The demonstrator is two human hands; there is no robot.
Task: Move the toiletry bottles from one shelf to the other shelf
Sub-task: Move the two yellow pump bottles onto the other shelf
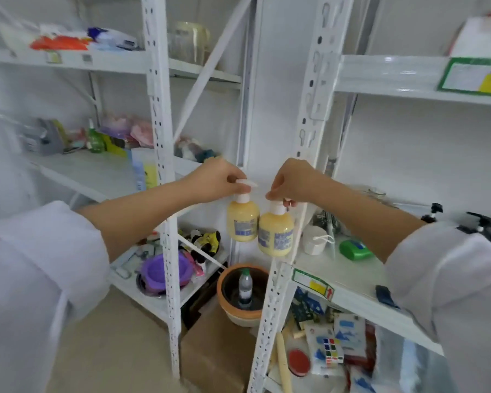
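Fingers of our left hand (219, 180) pinch one yellow pump bottle (243, 221); our right hand (291, 180) pinches another (275, 236), between two racks.

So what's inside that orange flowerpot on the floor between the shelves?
A clear plastic bottle with a green cap stands upright inside the orange pot. Around it the interior looks dark; the pot's wall and the bottle itself cover the very bottom, so nothing else can be made out.
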